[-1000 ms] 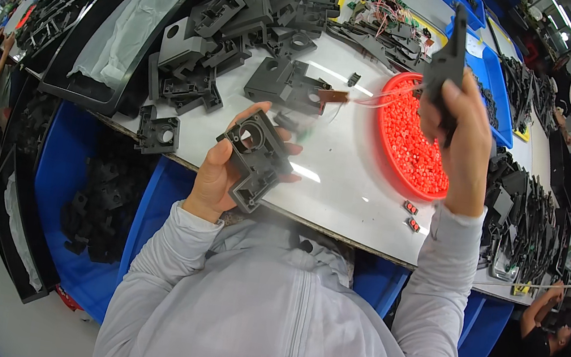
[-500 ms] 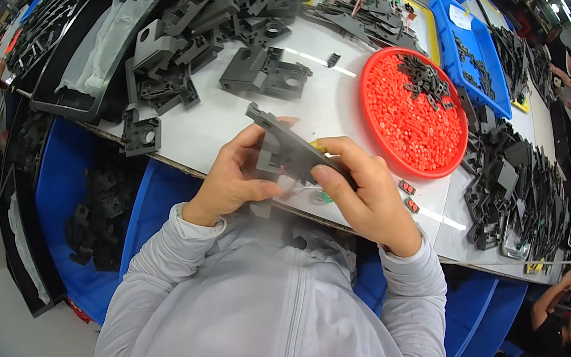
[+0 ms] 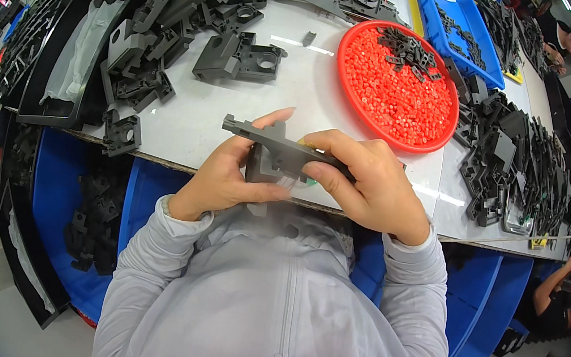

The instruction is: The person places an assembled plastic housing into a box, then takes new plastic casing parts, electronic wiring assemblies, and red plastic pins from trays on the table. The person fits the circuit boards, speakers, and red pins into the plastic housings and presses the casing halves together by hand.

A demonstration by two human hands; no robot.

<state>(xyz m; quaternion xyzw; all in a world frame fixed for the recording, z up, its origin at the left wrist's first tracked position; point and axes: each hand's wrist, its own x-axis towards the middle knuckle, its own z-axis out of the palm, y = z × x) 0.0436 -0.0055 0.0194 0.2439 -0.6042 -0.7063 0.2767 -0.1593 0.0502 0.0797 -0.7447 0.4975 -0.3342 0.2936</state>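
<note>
My left hand (image 3: 225, 179) is closed around a dark grey plastic housing (image 3: 256, 165), its thumb along the near side. A long, flat dark grey plastic piece (image 3: 281, 150) lies across the top of that housing, its notched end pointing left. My right hand (image 3: 375, 187) pinches the other end of the long piece between thumb and fingers. The two parts touch; how they join is hidden. A bit of green shows beneath the right thumb. Both hands are over the table's near edge, close to my body.
A red round tray (image 3: 347, 77) of small red pieces with black clips on top stands right of centre. Beyond it is a blue bin (image 3: 493, 78). Grey housings (image 3: 218, 58) lie on the white table (image 3: 184, 117); heaps of dark parts (image 3: 497, 150) flank both sides.
The long piece has turned closer to level, and its left end has shifted left. Both hands keep their hold. The table and trays appear shifted up and left in view.
</note>
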